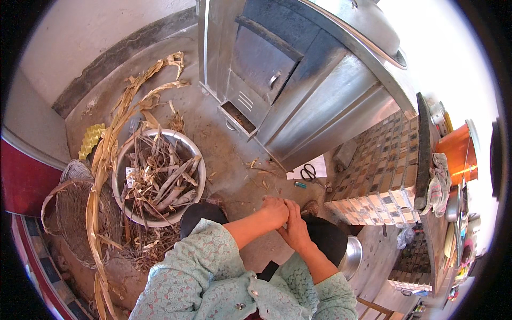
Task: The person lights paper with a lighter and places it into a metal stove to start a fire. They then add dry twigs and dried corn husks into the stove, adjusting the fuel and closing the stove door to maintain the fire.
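My left hand (275,211) and my right hand (295,226) are clasped together above my knees. Their fingers are closed against each other, and no object shows in them. Beyond them on the floor lie a small green lighter (301,184), a sheet of white paper (319,166) and a pair of black-handled scissors (308,172). To the left stands a pale metal basin (200,176) heaped with broken sticks (169,178). Ahead is a metal stove (325,101) with its door (262,61) closed and its ash drawer (238,118) pulled out.
Long dry corn stalks (109,149) lean over a wicker basket (80,213) at left. A yellow tray-like piece (92,140) lies near the wall. A brick structure (376,170) rises at right, with an orange bucket (458,152) on top. A metal bowl (352,257) sits beside my right knee.
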Demonstrator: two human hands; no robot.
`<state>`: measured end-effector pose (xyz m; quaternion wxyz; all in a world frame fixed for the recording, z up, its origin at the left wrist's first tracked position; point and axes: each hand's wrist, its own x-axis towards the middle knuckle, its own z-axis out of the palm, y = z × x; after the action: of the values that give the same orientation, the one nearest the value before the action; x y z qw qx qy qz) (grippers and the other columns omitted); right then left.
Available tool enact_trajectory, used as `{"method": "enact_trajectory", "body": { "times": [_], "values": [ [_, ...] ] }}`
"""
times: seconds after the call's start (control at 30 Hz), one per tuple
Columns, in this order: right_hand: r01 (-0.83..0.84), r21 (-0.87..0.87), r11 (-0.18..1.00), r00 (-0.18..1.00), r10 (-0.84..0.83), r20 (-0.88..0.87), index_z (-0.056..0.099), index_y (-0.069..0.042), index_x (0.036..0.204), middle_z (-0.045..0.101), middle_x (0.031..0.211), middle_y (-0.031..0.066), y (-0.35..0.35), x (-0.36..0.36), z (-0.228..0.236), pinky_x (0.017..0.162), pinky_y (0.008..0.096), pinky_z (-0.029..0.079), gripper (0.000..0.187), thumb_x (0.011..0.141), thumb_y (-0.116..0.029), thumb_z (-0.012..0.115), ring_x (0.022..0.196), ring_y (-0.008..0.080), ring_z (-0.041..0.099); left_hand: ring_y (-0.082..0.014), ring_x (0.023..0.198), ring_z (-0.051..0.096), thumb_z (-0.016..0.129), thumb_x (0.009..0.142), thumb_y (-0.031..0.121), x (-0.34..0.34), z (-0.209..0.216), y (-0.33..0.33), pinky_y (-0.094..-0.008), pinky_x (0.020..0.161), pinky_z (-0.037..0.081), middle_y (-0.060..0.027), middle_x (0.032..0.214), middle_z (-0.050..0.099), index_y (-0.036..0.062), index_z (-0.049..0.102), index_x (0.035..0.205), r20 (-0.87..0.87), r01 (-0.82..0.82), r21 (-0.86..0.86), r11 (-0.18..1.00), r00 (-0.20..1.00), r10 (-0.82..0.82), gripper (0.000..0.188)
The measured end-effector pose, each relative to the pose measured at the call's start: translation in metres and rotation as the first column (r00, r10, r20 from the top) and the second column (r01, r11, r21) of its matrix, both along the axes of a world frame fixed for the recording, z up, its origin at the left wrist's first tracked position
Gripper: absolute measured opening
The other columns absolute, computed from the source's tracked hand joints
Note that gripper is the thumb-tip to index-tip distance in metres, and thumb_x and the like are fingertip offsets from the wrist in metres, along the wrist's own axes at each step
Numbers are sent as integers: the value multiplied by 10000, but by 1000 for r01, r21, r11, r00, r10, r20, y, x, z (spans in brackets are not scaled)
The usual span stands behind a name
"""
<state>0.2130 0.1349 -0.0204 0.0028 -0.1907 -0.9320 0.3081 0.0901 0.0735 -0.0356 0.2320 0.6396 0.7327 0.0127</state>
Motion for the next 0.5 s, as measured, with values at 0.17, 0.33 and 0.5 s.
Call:
{"method": "enact_trajectory", "body": {
  "times": [0.17, 0.33, 0.5],
  "values": [
    [10, -20, 1000, 1000, -10, 3, 225, -48, 1381, 306, 1379, 214, 0, -2, 0, 864, 464, 481, 791, 752, -135, 696, 1128, 443, 485, -286, 1028, 576, 680, 737, 223, -3, 13, 1, -456, 818, 439, -161, 1089, 593, -15, 588, 1125, 49, -22, -60, 998, 998, 25, 464],
    [4, 0, 1000, 1000, -4, -8, 218, -56, 1386, 285, 1393, 219, 0, -3, 0, 858, 469, 483, 803, 748, -138, 699, 1125, 449, 487, -288, 1054, 562, 678, 741, 224, -3, 9, 3, -456, 847, 427, -166, 1123, 577, -11, 574, 1155, 42, -36, -90, 995, 998, 40, 488],
    [21, -17, 1000, 999, -21, 43, 212, -60, 1390, 277, 1394, 231, -1, -3, 3, 859, 467, 483, 820, 739, -132, 705, 1132, 452, 480, -302, 1034, 571, 655, 753, 225, -6, 20, 1, -460, 835, 433, -169, 1116, 577, -16, 578, 1144, 38, -17, -101, 995, 999, 21, 465]
  ]
}}
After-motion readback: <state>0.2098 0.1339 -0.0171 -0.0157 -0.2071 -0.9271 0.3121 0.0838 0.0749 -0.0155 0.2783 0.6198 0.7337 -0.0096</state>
